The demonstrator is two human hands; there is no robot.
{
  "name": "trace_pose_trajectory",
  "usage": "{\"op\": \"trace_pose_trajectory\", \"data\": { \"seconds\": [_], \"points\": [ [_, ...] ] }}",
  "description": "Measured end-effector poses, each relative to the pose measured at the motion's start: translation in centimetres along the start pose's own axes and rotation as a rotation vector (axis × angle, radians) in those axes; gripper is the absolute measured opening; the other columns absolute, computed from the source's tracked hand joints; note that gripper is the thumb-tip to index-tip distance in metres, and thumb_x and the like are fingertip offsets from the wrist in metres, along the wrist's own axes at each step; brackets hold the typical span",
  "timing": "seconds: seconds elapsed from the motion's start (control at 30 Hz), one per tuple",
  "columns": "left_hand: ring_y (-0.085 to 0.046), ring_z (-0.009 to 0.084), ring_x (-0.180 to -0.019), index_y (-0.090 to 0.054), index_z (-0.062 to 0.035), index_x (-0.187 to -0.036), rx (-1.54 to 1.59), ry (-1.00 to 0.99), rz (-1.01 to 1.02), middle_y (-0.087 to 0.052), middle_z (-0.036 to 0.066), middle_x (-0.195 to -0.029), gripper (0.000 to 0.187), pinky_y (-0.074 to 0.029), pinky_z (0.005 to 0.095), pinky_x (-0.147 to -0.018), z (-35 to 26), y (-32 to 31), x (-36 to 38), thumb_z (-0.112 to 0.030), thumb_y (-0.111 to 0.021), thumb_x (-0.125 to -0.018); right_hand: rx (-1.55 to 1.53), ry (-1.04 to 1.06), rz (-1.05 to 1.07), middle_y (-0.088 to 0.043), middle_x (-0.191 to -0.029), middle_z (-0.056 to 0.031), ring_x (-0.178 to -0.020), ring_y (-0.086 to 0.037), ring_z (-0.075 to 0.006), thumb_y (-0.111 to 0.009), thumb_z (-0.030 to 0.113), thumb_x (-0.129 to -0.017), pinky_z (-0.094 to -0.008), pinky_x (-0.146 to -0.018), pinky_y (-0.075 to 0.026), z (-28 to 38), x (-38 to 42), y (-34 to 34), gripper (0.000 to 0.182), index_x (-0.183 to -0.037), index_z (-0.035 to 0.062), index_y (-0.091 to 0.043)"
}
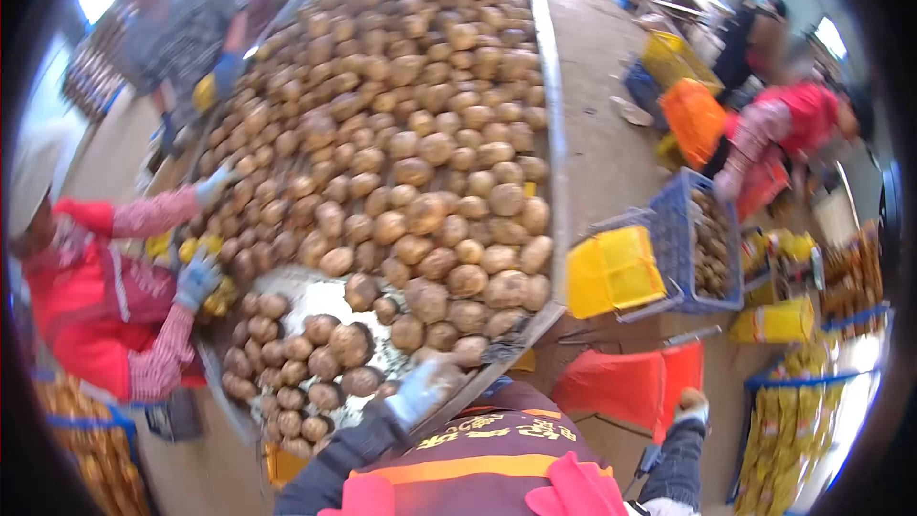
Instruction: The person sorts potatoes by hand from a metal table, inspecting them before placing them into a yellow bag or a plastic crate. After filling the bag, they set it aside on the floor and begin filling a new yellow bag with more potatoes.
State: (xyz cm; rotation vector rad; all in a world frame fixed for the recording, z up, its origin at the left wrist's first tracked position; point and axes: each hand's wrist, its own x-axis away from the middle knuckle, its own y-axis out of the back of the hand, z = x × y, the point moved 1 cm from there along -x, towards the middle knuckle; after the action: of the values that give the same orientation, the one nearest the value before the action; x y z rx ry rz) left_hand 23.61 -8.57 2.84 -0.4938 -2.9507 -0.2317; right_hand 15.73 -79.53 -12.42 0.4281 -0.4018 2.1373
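Observation:
A heap of brown potatoes (411,143) covers the long metal-edged sorting table (549,86) in front of me. My left hand (418,394), in a pale blue and white glove, is over the near corner of the table, right at several potatoes. Its fingers are smeared by motion. Out at my right side, away from the table, is my right hand (693,413), gloved too, with its fingers closed round a small brown potato (690,398). Beside that hand is a red sheet-like thing (621,384). Smaller potatoes (287,363) lie in a group at the table's near left.
Left of the table a person in red (105,296) reaches in with gloved hands; another (177,33) stands farther up. On the right are a yellow container (614,272), a blue crate (731,277) with potatoes, a bending person (793,124) and racks of yellow net bags (793,430).

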Motion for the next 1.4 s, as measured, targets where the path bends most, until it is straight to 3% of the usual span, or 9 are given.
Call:
{"op": "trace_pose_trajectory", "data": {
  "seconds": [0.2, 0.43, 0.47, 0.5, 0.8, 0.9, 0.97, 1.1, 1.4],
  "points": [
    [-0.034, 0.0291, -0.135, -0.034, -0.0152, -0.142, -1.071, 0.124, -0.139, -0.037, 0.011, -0.146, 0.063, -0.007, 0.0711, -0.103, 1.8, 0.0, 2.2, -0.048, -0.046, -0.089, 0.37, 0.241, -0.14, -0.058, -0.105, -0.0057, -0.08, -0.056, -0.0158, -0.054, 0.022, -0.092, -0.0296, -0.068, -0.048, 1.3, 4.4, -20.6, 0.044, -0.135, 0.0102, -0.046],
    [-0.031, 0.0288, -0.136, -0.037, -0.0202, -0.142, -1.184, 0.473, -0.415, -0.036, 0.008, -0.147, 0.062, -0.007, 0.0729, -0.102, 4.8, 3.0, 10.3, -0.048, -0.046, -0.087, 0.988, 1.377, 0.938, -0.059, -0.115, -0.0177, -0.107, -0.057, -0.0301, -0.061, 0.01, -0.087, -0.0387, -0.094, -0.045, -2.4, 26.6, -47.3, 0.037, -0.12, -0.0027, -0.054],
    [-0.03, 0.0286, -0.137, -0.036, -0.0213, -0.143, -1.182, 0.501, -0.421, -0.036, 0.008, -0.146, 0.063, -0.006, 0.0732, -0.101, 5.2, 3.1, 11.5, -0.047, -0.047, -0.086, 0.785, 0.674, 1.126, -0.059, -0.112, -0.0204, -0.105, -0.057, -0.0334, -0.068, 0.01, -0.078, -0.0418, -0.092, -0.046, -2.6, 33.1, -49.8, 0.042, -0.117, -0.0006, -0.056],
    [-0.03, 0.0286, -0.137, -0.036, -0.0213, -0.143, -1.171, 0.521, -0.444, -0.036, 0.008, -0.146, 0.063, -0.006, 0.0732, -0.101, 5.0, 3.2, 12.5, -0.047, -0.047, -0.086, 0.888, 1.524, 1.325, -0.058, -0.113, -0.0208, -0.105, -0.057, -0.0353, -0.074, 0.013, -0.07, -0.0441, -0.091, -0.047, -3.7, 36.0, -51.6, 0.051, -0.116, 0.0006, -0.056],
    [-0.023, 0.0392, -0.137, -0.048, -0.0184, -0.133, -1.065, 0.701, -0.731, -0.034, 0.009, -0.147, 0.059, -0.01, 0.0698, -0.103, 6.5, 2.1, 20.3, -0.048, -0.056, -0.083, 1.089, 1.768, 2.02, -0.031, -0.14, -0.0254, -0.127, -0.036, -0.0443, -0.079, 0.027, -0.062, -0.0497, -0.102, -0.036, -18.7, 51.8, -54.5, 0.08, -0.133, 0.0113, -0.045],
    [-0.029, 0.0367, -0.134, -0.051, -0.0166, -0.13, -0.877, 0.612, -0.993, -0.039, 0.012, -0.142, 0.056, -0.011, 0.0651, -0.107, 6.1, 2.8, 21.2, -0.045, -0.06, -0.082, 1.406, 1.57, 1.938, -0.042, -0.133, -0.0224, -0.117, -0.049, -0.0379, -0.077, 0.028, -0.069, -0.0457, -0.094, -0.044, -19.1, 54.0, -57.3, 0.066, -0.127, 0.0108, -0.048],
    [-0.029, 0.0382, -0.133, -0.051, -0.0101, -0.129, -0.804, 0.503, -1.068, -0.038, 0.017, -0.141, 0.06, -0.02, 0.0591, -0.108, 5.7, 4.1, 21.3, -0.044, -0.063, -0.082, 1.217, 0.149, 1.897, -0.054, -0.121, -0.0154, -0.108, -0.056, -0.027, -0.073, 0.03, -0.078, -0.0413, -0.091, -0.047, -18.6, 53.9, -58.4, 0.058, -0.125, 0.0082, -0.048],
    [-0.04, 0.0344, -0.129, -0.04, 0.0004, -0.136, -0.383, 0.098, -1.195, -0.043, 0.019, -0.139, 0.064, -0.033, 0.0394, -0.107, 3.6, 5.0, 17.4, -0.041, -0.058, -0.09, 0.483, -0.916, 1.896, -0.061, -0.108, -0.0112, -0.098, -0.062, -0.021, -0.049, 0.044, -0.095, -0.0351, -0.083, -0.053, -16.4, 53.3, -55.8, 0.05, -0.121, 0.001, -0.05],
    [-0.053, 0.0326, -0.118, -0.042, -0.0121, -0.134, 1.543, -0.105, -0.587, -0.05, 0.012, -0.132, 0.077, -0.043, 0.0601, -0.096, -1.3, 6.0, 9.2, -0.069, -0.048, -0.083, 0.6, -0.239, 1.875, -0.064, -0.109, -0.0104, -0.096, -0.061, -0.0162, -0.042, 0.045, -0.099, -0.031, -0.087, -0.049, -11.4, 53.0, -53.2, 0.051, -0.116, -0.0002, -0.059]
  ]
}}
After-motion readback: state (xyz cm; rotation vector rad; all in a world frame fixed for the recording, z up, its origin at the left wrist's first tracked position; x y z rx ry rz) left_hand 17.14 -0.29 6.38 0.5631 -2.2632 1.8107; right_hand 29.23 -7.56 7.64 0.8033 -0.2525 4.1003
